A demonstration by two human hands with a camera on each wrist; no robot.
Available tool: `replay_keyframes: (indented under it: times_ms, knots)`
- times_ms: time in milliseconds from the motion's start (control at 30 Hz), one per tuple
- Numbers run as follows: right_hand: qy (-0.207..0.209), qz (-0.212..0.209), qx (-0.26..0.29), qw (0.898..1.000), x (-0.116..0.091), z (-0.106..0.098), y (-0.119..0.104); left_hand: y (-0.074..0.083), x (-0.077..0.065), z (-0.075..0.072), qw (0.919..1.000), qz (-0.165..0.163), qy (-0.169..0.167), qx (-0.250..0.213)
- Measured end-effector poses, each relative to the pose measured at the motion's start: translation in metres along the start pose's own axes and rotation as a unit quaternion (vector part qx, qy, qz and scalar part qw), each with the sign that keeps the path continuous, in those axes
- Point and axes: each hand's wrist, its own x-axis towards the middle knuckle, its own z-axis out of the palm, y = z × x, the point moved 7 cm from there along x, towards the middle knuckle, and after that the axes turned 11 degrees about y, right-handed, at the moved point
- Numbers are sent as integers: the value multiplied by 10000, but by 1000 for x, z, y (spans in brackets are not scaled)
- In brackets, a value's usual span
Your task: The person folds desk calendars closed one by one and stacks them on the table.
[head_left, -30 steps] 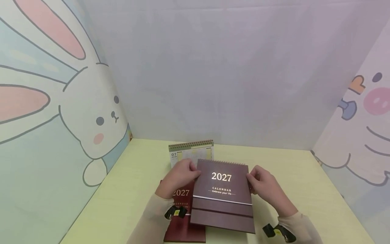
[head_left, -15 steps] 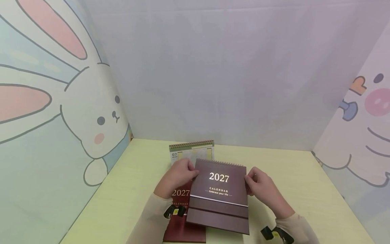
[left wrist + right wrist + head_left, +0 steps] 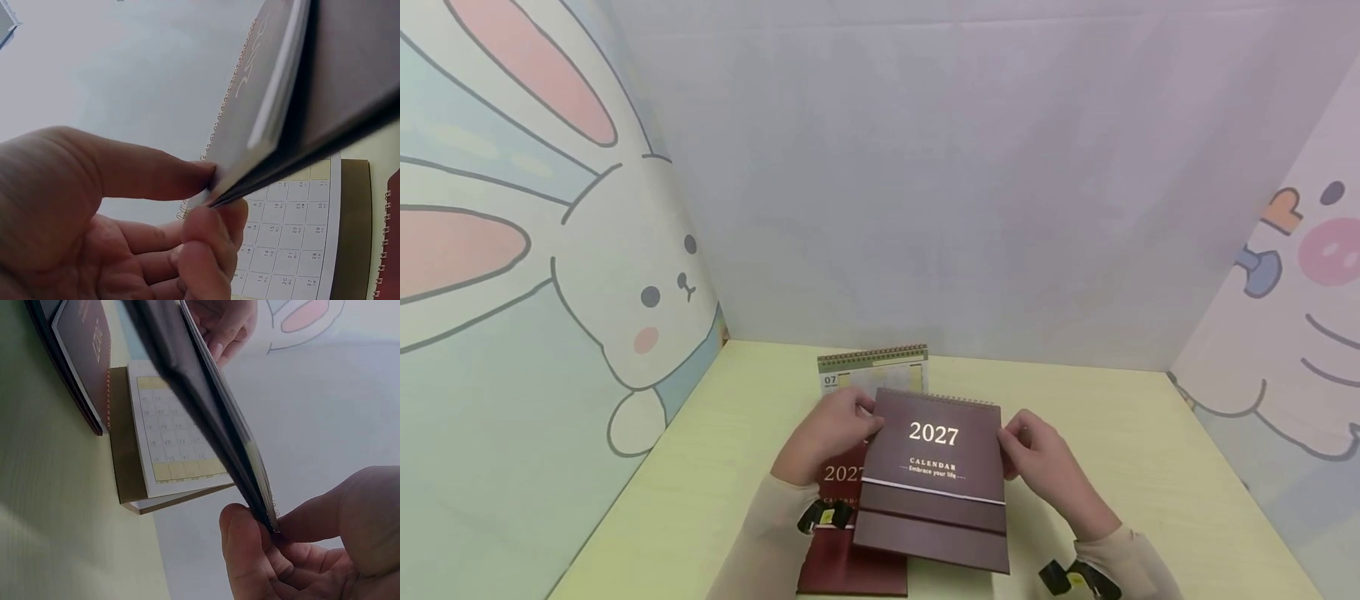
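Between my two hands hangs a dark maroon desk calendar (image 3: 932, 458) marked 2027, its spiral binding at the top. My left hand (image 3: 829, 432) pinches its left edge near the top, thumb in front and fingers behind, as the left wrist view shows. At the opposite edge my right hand (image 3: 1047, 467) pinches it the same way. A redder 2027 calendar (image 3: 853, 562) lies on the table below, partly covered by the held one. Behind them a green-topped calendar (image 3: 872, 364) stands upright like a tent, its page grid showing in the right wrist view.
The pale yellow-green table (image 3: 1120, 433) extends to both sides of the hands. A plain light curtain (image 3: 925, 183) closes off the back. Side panels show a cartoon rabbit (image 3: 617, 275) on the left and a pig (image 3: 1300, 317) on the right.
Both hands have shifted the held maroon calendar a little to the left, covering more of the red calendar. The grips look the same; the standing calendar stays put.
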Motion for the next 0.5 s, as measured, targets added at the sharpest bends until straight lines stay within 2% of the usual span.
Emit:
replay_keyframes:
  times_ms: [233,500]
  knots:
    - [-71,0,484,9988,0,3,-2,-5,2,-4,10000,-43,-19,79]
    - [-169,14,761,9970,-2,9,-2,-8,1,-11,9997,-112,-49,208]
